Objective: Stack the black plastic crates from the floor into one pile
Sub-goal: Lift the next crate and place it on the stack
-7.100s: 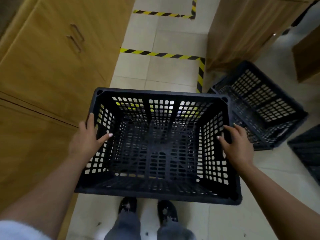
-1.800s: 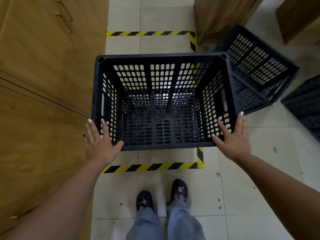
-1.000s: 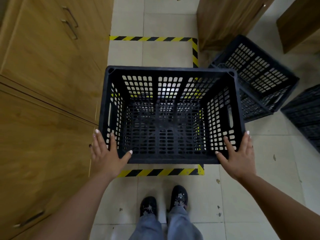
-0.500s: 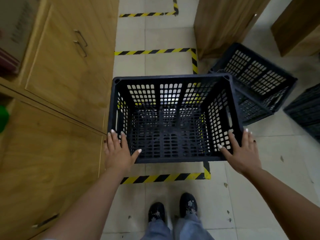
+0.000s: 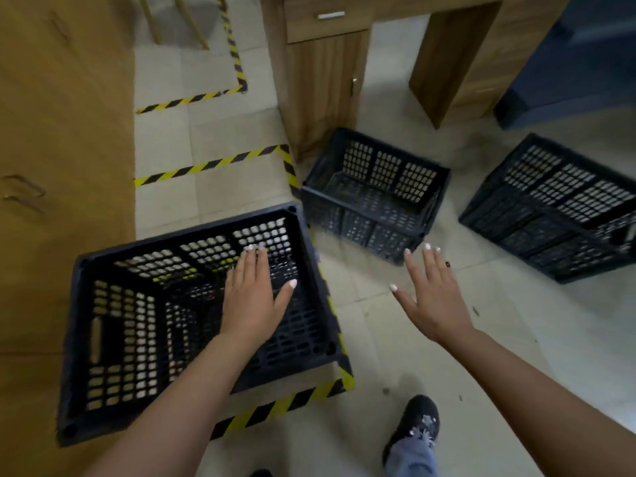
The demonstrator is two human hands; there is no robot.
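Note:
A tall black plastic crate (image 5: 113, 339) stands upright on the floor at lower left, beside the wooden cabinet. My left hand (image 5: 253, 297) hovers over its open top, fingers spread, holding nothing. My right hand (image 5: 433, 297) is open in the air to the right of that crate, pointing toward a second black crate (image 5: 375, 197) that lies tilted on the tiles by a desk leg. A third black crate (image 5: 557, 208) lies on the floor at the far right.
A wooden cabinet (image 5: 62, 166) lines the left side. A wooden desk (image 5: 327, 80) with a drawer stands behind the second crate. Yellow-black tape (image 5: 213, 165) marks the tiled floor. My shoe (image 5: 416, 425) is at the bottom right.
Both hands have let go of the tall crate, which now stands on the floor. My view and both hands have swung right toward the other crates.

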